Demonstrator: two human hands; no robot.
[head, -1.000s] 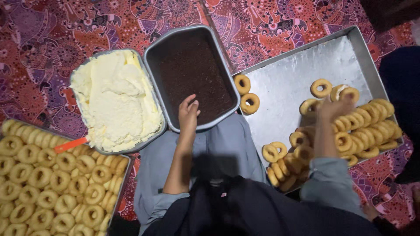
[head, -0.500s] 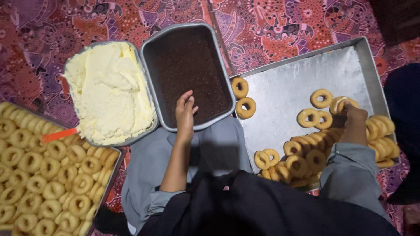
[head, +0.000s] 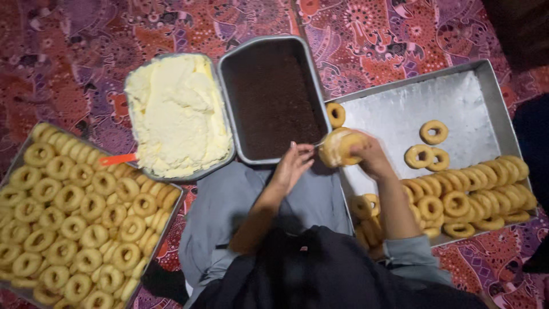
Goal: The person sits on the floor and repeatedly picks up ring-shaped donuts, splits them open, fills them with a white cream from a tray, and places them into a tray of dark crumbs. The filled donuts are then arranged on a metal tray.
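Blurrily, right hand (head: 369, 154) grips a ring pastry (head: 338, 147); left hand (head: 293, 167) hangs open, empty.

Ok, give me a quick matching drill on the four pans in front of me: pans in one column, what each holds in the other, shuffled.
Pans:
1. far-left tray
2. rounded pan
3. middle pan
4. right tray

Contents:
A. dark brown crumbs, level surface
B. ring pastries packed edge to edge
C. pale yellow cream, orange handle at its near corner
D. bare metal at the far end, ring pastries in rows at the near end

Pairs: 1-B, 2-C, 3-A, 4-D

The right hand holds a ring pastry at the middle pan's near corner; the left hand is open beside it.
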